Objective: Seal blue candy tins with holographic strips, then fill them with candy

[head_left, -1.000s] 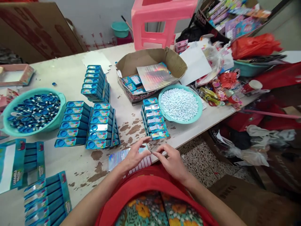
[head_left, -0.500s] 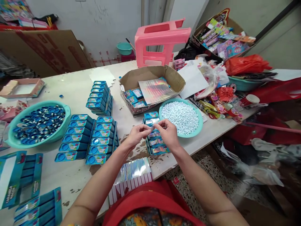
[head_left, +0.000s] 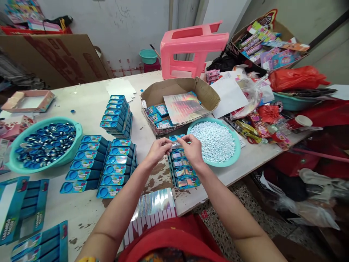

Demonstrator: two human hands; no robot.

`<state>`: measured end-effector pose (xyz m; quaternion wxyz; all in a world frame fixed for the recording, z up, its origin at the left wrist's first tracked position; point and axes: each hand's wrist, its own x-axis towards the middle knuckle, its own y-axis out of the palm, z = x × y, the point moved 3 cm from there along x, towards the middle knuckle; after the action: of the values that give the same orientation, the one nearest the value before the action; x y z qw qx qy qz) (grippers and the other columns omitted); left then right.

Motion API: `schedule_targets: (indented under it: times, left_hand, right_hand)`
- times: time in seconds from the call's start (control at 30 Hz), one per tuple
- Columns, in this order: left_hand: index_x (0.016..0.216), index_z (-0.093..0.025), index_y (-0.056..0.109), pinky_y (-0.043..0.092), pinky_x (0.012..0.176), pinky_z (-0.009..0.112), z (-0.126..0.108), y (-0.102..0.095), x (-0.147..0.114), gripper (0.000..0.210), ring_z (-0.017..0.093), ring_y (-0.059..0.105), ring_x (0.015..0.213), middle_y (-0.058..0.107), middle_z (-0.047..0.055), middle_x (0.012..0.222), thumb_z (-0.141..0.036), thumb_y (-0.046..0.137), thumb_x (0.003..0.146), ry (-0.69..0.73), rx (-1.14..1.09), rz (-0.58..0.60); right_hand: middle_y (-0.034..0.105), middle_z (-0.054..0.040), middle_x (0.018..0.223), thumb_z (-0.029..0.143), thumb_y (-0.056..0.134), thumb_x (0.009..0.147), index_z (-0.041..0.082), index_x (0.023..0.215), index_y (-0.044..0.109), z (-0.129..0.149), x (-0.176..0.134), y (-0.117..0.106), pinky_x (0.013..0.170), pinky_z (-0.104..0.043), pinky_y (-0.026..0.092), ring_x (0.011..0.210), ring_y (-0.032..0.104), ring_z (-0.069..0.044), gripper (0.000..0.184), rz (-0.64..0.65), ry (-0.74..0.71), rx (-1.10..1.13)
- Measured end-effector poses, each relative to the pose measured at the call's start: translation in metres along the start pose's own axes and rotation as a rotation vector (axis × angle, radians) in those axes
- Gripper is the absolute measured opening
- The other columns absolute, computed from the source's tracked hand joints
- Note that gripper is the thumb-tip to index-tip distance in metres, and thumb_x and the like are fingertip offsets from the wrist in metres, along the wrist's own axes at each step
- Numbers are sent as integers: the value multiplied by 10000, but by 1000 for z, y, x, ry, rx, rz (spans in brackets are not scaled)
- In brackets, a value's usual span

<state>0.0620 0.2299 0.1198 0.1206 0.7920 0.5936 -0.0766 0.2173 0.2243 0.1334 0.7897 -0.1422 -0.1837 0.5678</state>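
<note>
My left hand (head_left: pixel 159 150) and my right hand (head_left: pixel 193 150) meet above a row of small blue candy boxes (head_left: pixel 185 171). Thumbs and forefingers are pinched on a small shiny sticker (head_left: pixel 177 145), partly hidden by the fingers. The nearer boxes in this row carry shiny stickers on their faces. Below the hands, at the table edge, lies a shiny holographic sheet (head_left: pixel 156 202) with white strips along its front. To the right of my right hand stands a turquoise basin (head_left: pixel 236 154) full of pale blue candies (head_left: pixel 214 141).
On the left are more blue boxes (head_left: pixel 116 169) in rows and a turquoise basin (head_left: pixel 79 131) of blue-and-silver caps (head_left: pixel 47 143). A cardboard tray (head_left: pixel 180 85) and a pink stool (head_left: pixel 192 45) stand behind. Bags and wrappers (head_left: pixel 261 123) clutter the right.
The view has shifted slightly, so the table things sit a little differently in frame. Both hands stay pinched together, now over the far end of the box row.
</note>
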Motion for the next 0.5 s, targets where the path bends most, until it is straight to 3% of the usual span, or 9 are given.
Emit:
schedule_targets:
  times: [0.13, 0.3, 0.43, 0.5]
  left_hand:
    - [972, -167, 478, 373, 497, 191, -1, -7, 20, 237, 78, 474, 479, 511, -65, 553, -201, 546, 748, 94, 108, -45]
    - [875, -179, 445, 370, 524, 185, 9, -9, 38, 115, 78, 472, 524, 492, -55, 594, -139, 460, 768, 130, 188, -48]
    - [944, -184, 454, 425, 608, 236, 28, -9, 39, 139, 111, 511, 577, 504, -44, 630, -159, 451, 807, 66, 315, -144]
    - [1021, -181, 486, 450, 729, 304, 38, -8, 34, 208, 159, 574, 711, 583, 1, 733, -195, 490, 813, 18, 453, -234]
  right_hand:
    - [583, -66, 875, 383, 667, 689, 198, 627, 616, -18, 20, 11, 847, -364, 417, 909, 528, -228, 202, -44, -20, -89]
    - [550, -50, 823, 376, 662, 660, 198, 616, 592, -38, 34, 21, 799, -353, 428, 818, 528, -210, 196, 11, 54, -127]
    - [556, -51, 892, 351, 730, 550, 181, 829, 556, -51, 42, 20, 753, -343, 452, 777, 534, -195, 370, -18, 190, -106]
    - [570, -73, 981, 344, 717, 556, 169, 954, 525, -53, 44, 19, 737, -330, 467, 784, 552, -187, 476, -4, 236, -11]
